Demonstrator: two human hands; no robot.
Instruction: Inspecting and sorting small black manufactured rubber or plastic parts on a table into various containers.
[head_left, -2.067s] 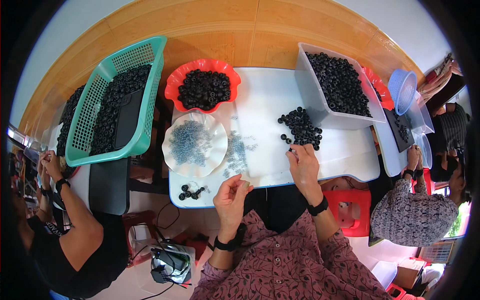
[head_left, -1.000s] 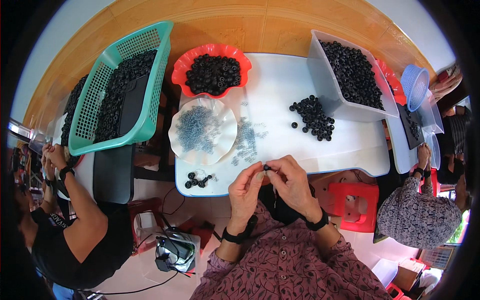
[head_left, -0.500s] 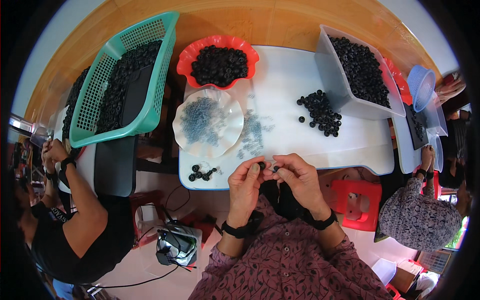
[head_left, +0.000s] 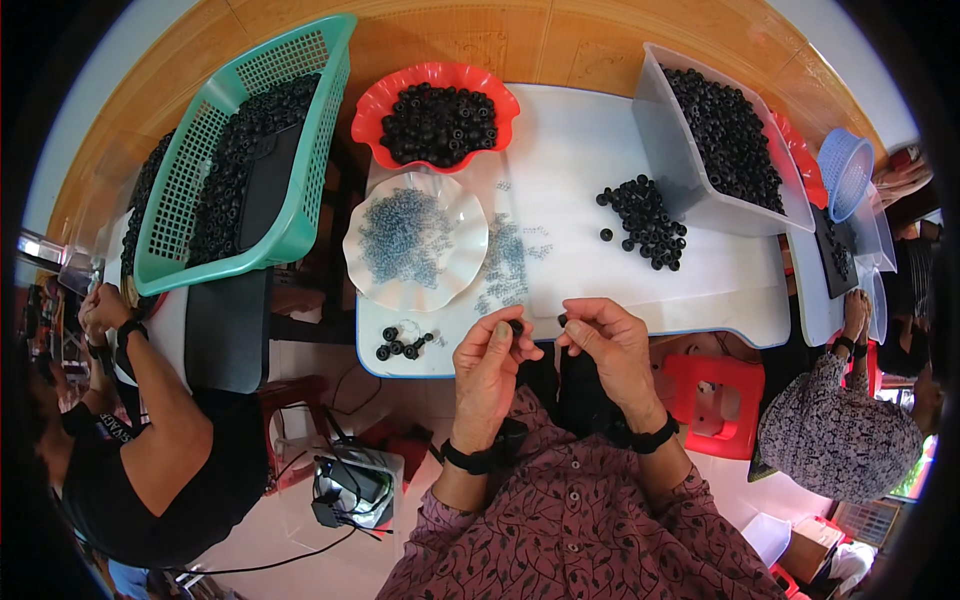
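Observation:
Just beyond the table's near edge, my left hand (head_left: 487, 362) pinches a round black bead-like part (head_left: 516, 327) between thumb and fingers. A little to its right, my right hand (head_left: 611, 350) is closed on a smaller black piece (head_left: 562, 320), mostly covered by the fingertips. A gap separates the two hands. Left of them on the table lie several black parts (head_left: 397, 349). A white wavy-rimmed plate (head_left: 465, 272) holds many tiny grey spring-like pieces (head_left: 400, 235), with more of these scattered beside it. Loose black bead-like parts (head_left: 650, 225) form a pile farther right.
Full of black parts are a red scalloped bowl (head_left: 365, 105), a clear plastic bin (head_left: 690, 170) and a green basket (head_left: 315, 205). Co-workers sit at left (head_left: 160, 480) and right (head_left: 840, 430). A red stool (head_left: 712, 405) stands under the table's right side.
My hands, close together with the two black pieces near each other half a second ago, have moved apart sideways. Each still holds its piece. The view has shifted slightly.

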